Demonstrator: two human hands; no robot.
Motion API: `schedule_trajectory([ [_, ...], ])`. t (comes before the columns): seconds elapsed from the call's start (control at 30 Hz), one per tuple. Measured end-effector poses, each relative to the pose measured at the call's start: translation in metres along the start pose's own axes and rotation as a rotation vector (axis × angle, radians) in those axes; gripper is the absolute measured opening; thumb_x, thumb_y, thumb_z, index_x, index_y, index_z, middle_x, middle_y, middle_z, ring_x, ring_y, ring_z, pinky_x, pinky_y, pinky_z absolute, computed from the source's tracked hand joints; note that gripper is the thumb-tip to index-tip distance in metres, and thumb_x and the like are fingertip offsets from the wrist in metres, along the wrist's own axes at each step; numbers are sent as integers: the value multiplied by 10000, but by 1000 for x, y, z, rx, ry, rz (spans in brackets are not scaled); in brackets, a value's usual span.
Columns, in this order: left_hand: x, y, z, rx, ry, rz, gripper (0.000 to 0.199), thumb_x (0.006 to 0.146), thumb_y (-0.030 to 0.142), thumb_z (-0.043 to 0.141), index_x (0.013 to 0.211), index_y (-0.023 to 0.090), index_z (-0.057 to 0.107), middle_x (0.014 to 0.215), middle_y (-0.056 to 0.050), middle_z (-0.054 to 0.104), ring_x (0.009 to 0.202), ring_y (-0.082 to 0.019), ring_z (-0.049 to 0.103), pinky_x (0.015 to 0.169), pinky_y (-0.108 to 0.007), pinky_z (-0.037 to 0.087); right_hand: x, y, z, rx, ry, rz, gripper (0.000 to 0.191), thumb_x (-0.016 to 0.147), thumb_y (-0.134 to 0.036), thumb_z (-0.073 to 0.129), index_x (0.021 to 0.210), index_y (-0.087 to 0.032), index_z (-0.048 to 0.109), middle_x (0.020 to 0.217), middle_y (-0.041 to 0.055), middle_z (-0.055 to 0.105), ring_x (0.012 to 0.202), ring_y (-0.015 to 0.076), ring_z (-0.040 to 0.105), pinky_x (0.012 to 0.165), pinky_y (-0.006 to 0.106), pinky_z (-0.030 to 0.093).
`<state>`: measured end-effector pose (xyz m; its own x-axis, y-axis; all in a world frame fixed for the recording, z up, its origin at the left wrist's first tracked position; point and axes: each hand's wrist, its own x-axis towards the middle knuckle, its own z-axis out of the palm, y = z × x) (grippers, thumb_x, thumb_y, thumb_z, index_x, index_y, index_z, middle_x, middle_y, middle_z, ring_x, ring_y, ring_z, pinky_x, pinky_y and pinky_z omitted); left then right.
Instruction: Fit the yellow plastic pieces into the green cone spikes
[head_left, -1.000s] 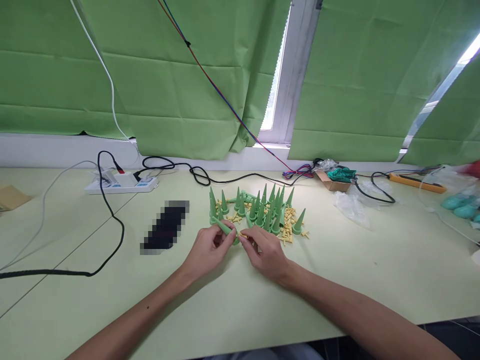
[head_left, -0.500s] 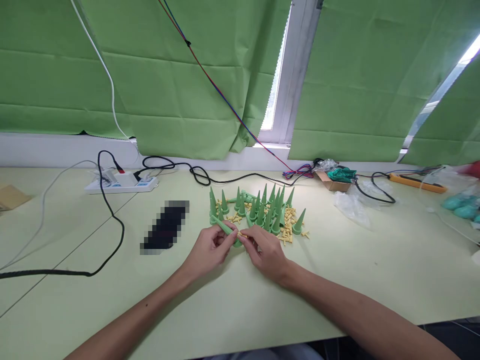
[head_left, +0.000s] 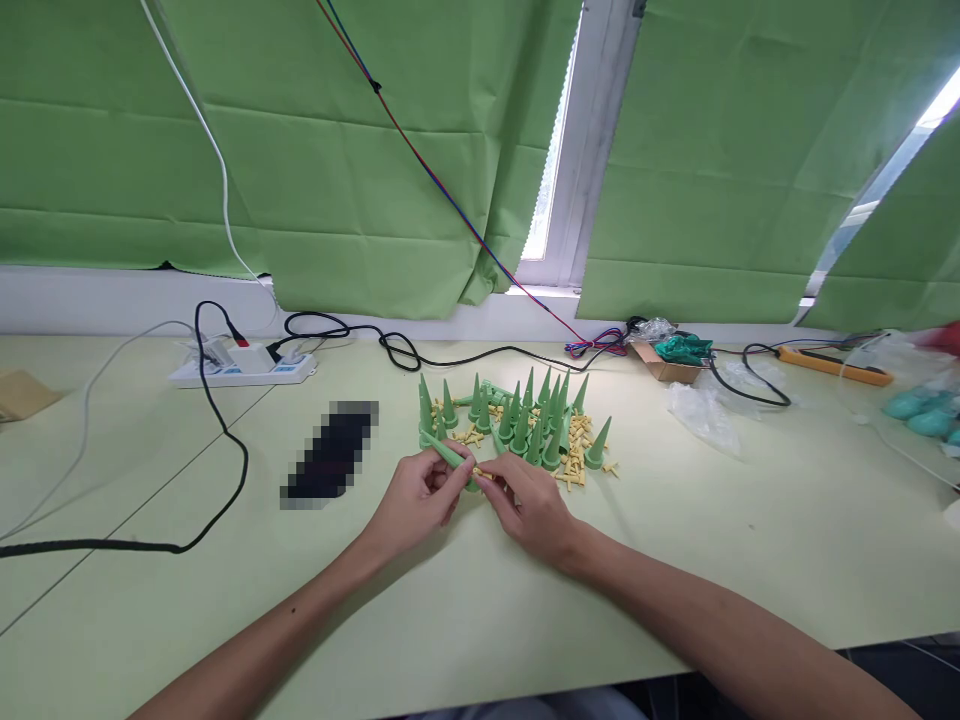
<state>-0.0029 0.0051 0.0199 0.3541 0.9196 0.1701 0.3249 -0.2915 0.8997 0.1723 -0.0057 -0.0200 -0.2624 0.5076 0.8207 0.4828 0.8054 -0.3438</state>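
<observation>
Left grip [head_left: 418, 497] clamps a tilted green cone [head_left: 445, 451] just in front of the standing cones [head_left: 520, 432], right grip [head_left: 534, 503] pinching a yellow piece [head_left: 484, 474] beside it, seemingly for fitting, which next calls for careful alignment.

The left forearm [head_left: 289, 612] extends from the lower left of the frame and the right forearm [head_left: 701, 600] from the lower right, both bare and slanting inward. The left hand [head_left: 418, 497] is curled into a pinch, palm side turned inward. The right hand [head_left: 534, 508], back facing up, is pinched likewise, and the two nearly meet just below the middle of the frame.
</observation>
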Motion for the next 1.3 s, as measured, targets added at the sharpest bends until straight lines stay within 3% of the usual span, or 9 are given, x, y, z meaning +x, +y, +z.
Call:
schedule_trajectory([
  [0.17,0,-1,-1,121,37,64,312,927,450,522,877,159,624,454,69,460,397,-100,440,435,-219,341,1,-1,-1,-1,-12,7,132,1014,-200,467,988,-182,595,739,18,620,590,126,553,534,239,411],
  [0.77,-1,-11,-1,316,111,176,277,939,383,516,852,160,655,724,-15,674,504,-101,486,478,-228,363,0,-1,0,-59,-32,94,202,1030,-287,464,947,-171,607,762,27,642,563,116,554,528,244,383],
  [1.17,-3,-15,-2,394,113,276,216,938,307,526,801,165,615,826,-28,714,495,-83,489,476,-221,386,2,-3,-2,-59,-116,186,338,1041,-321,398,748,-193,511,617,-13,511,516,110,427,506,239,311],
  [1.3,-3,-18,-1,438,125,355,173,946,287,525,871,173,632,759,-10,703,489,-87,476,482,-222,379,2,-2,-2,-70,-145,207,346,1029,-297,383,702,-204,448,595,-25,469,502,107,382,506,245,277],
])
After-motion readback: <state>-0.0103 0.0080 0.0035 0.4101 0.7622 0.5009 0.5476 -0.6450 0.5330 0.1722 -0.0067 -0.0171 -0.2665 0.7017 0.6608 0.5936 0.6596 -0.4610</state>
